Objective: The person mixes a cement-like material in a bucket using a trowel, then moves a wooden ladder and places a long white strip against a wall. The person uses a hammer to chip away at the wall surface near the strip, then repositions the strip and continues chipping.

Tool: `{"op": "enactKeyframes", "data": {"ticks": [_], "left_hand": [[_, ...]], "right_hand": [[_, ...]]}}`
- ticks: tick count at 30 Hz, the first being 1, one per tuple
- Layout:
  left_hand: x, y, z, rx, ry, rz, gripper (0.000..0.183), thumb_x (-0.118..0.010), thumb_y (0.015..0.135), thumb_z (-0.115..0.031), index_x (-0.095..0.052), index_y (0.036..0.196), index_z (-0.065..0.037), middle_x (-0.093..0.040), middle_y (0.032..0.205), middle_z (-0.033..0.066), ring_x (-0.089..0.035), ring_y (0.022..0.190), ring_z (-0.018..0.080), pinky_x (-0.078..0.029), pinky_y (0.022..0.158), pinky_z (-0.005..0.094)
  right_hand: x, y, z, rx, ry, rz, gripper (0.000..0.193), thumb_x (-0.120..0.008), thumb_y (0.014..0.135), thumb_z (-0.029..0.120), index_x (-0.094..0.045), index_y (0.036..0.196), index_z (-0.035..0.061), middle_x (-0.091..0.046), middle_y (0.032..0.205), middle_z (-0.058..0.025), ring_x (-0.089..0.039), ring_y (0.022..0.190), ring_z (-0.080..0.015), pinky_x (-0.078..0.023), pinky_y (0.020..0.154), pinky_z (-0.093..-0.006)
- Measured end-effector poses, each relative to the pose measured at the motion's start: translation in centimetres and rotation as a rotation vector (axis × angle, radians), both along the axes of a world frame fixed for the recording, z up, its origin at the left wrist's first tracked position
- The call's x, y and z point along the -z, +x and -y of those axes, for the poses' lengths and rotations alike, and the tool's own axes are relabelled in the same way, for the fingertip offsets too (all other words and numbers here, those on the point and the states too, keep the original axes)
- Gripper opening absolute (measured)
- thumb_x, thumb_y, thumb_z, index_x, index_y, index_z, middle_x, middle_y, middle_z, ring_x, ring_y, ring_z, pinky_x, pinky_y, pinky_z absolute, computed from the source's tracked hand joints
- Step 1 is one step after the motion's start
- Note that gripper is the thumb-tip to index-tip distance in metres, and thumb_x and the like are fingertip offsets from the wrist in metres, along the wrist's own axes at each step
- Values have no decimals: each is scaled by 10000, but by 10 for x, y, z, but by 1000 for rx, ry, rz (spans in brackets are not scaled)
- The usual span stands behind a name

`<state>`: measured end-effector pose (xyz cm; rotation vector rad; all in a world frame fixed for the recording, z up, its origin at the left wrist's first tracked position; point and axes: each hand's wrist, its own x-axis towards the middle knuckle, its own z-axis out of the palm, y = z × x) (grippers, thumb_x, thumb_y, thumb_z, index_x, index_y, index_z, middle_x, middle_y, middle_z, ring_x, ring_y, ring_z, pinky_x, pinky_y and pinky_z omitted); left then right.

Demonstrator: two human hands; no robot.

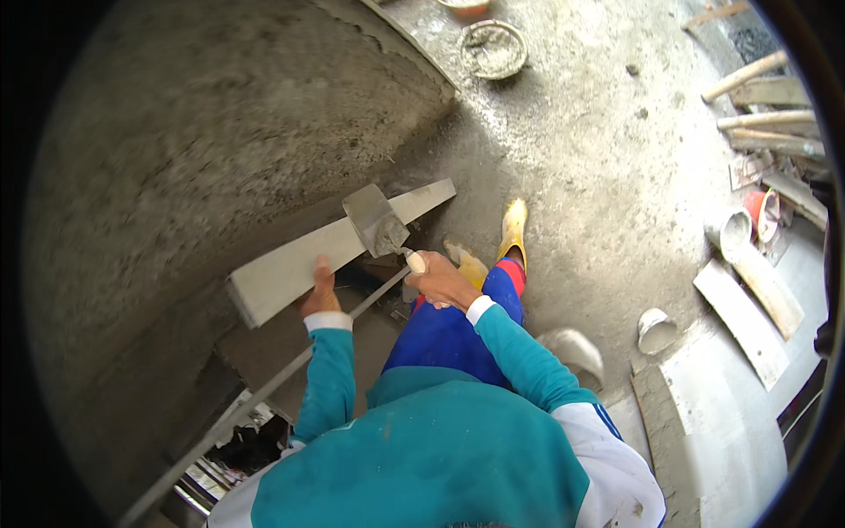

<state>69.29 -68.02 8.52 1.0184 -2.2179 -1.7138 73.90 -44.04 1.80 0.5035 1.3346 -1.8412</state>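
My right hand (444, 282) is closed round the pale handle of a trowel (363, 209). The trowel's broad flat blade lies across or just over a long pale board (290, 266), with some grey mortar (389, 235) near the handle end. Whether blade and board touch, I cannot tell. My left hand (322, 295) grips the near edge of the board, its thumb on top and the other fingers hidden beneath. The board slants up to the right, close along a rough grey plastered wall (238, 132).
A thin pole (290, 370) runs diagonally below the board. On the floor ahead stands a bowl of mortar (493, 51). To the right lie buckets (729, 231), a small pail (657, 333), curved planks (741, 321) and wooden poles (748, 75). A yellow boot (514, 227) is on the concrete.
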Motion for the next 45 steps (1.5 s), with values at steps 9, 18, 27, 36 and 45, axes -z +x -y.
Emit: {"op": "enactKeyframes", "data": {"ticks": [9,18,27,36,45], "left_hand": [[-3,9,32,159,-138,-276,926,-520,808,-933,-587,917,-16,-512,825,-5,-571,835,171,-522,802,434],[-86,36,20,77,11,-390,488,-869,836,-224,-658,1210,7,-730,1105,124,-718,993,222,-558,922,364],[-104,81,25,302,-75,-340,406,-835,836,-189,-663,1149,4,-739,1049,118,-713,955,197,-569,850,355],[-101,91,29,302,-40,-302,498,-841,840,-214,-641,1239,5,-730,1107,113,-699,1002,187,-558,891,345],[-94,99,39,368,-37,-288,532,-851,827,-252,-636,1243,-1,-725,1113,113,-694,1015,188,-552,896,341]], "right_hand": [[-137,-26,-6,-202,-60,-36,223,-688,922,172,-543,1000,21,-487,606,-26,-473,440,-124,-387,360,-318],[-249,-28,14,-379,773,-725,465,-679,960,434,-600,1149,16,-720,905,-240,-707,782,-423,-552,739,-504],[-220,3,19,-603,851,-1090,318,-654,972,342,-554,1112,75,-717,850,-216,-699,826,-448,-533,725,-560],[-164,7,5,-605,823,-1125,354,-656,963,344,-580,1182,77,-727,893,-225,-704,860,-454,-544,744,-552],[-137,11,-5,-685,782,-1095,309,-654,970,344,-571,1144,103,-725,901,-223,-706,879,-434,-532,753,-557]]}}
